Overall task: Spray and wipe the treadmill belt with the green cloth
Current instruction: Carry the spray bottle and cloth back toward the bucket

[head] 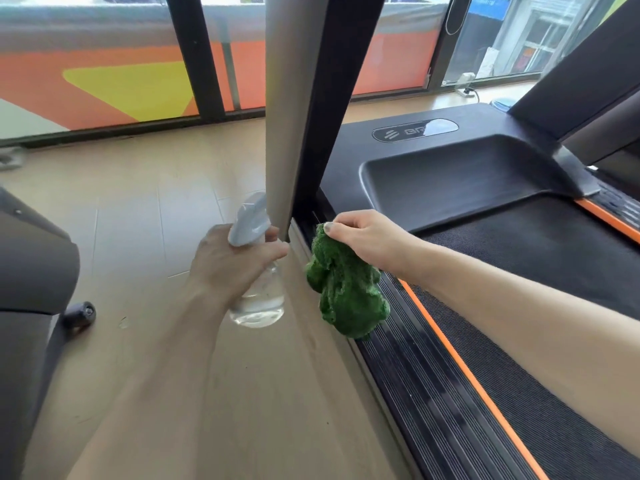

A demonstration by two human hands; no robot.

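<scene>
The left hand grips a clear spray bottle beside the treadmill's post. The right hand pinches the green cloth — it hangs bunched over the ribbed side rail, just left of the black belt.

Big upright post down centre of frame, splitting left hand w/ spray bottle from right hand w/ green cloth. Belt at right open, motor cover blocking upper end. Bare floor at left.
</scene>
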